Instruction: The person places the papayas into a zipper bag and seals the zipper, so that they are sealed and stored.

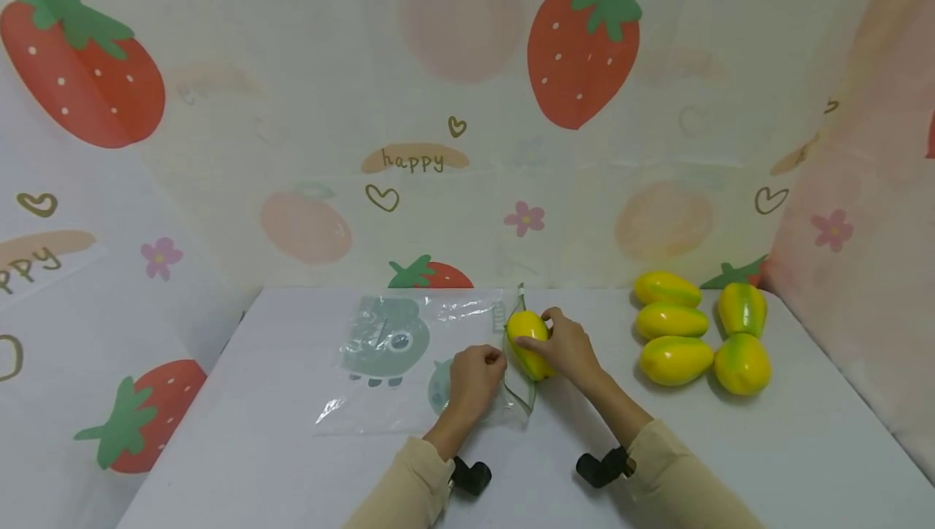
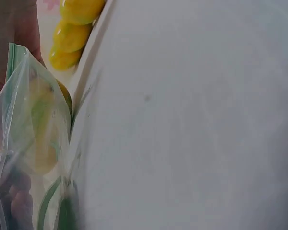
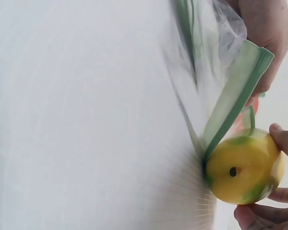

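Observation:
A clear plastic zip bag [image 1: 467, 314] with a green dinosaur-like print lies flat on the table, its green-edged mouth spread apart toward the right. My left hand [image 1: 475, 379] pinches the bag near that mouth. In my right hand [image 1: 572, 348], fingers and thumb grip a glossy yellow mango-shaped fruit [image 1: 527, 334] with green streaks. The fruit [image 3: 242, 170] sits right at the bag's opening, its dark-dotted end facing the right wrist camera. Through the clear film, the left wrist view shows part of the fruit [image 2: 43, 124].
Several more yellow-green fruits [image 1: 672, 320] stand grouped at the table's right side, in two columns. The white table [image 1: 241, 432] meets a strawberry-printed backdrop [image 1: 467, 212] behind and at both sides. Each wrist carries a black camera mount [image 1: 602, 468].

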The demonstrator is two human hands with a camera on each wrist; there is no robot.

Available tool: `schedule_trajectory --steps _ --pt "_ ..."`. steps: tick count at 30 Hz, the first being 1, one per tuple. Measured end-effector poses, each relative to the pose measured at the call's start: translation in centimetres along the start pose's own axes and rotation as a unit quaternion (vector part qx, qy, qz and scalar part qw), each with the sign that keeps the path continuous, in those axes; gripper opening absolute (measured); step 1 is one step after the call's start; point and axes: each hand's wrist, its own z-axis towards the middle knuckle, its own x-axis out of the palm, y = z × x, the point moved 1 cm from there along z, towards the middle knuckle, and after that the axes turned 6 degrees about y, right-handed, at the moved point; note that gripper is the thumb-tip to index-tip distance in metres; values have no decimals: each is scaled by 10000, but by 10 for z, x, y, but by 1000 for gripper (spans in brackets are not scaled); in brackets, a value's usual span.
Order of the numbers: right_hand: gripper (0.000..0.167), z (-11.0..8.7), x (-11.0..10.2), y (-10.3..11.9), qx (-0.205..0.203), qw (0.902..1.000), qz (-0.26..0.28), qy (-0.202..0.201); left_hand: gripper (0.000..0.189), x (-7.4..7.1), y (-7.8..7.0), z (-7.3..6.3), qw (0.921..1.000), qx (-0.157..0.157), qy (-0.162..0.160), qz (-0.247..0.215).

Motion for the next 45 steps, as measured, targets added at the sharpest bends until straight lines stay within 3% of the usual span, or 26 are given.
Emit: schedule_trajectory --steps 7,17,22,27,31,38,45 --pt "66 -1 0 3 -63 10000 -27 -22 11 -2 1 0 9994 77 -327 -130" --pt "66 0 0 9 -102 9997 -202 -53 14 -6 0 4 9957 -634 -118 -670" --pt "64 -4 0 6 -226 9995 -216 89 14 -6 -1 3 9930 -691 -97 -957" --pt "62 -3 -5 3 -295 9975 12 645 15 -7 -2 1 9919 -600 -111 -1112" --pt "63 0 -7 2 -280 9962 129 810 14 -8 -3 1 9931 -346 -157 -1108" --pt "61 4 -2 5 -575 9968 297 466 13 -11 -5 1 9940 264 -186 -1042" --pt "56 7 5 1 -677 9957 587 224 14 -12 -6 -1 9927 283 213 -1150"
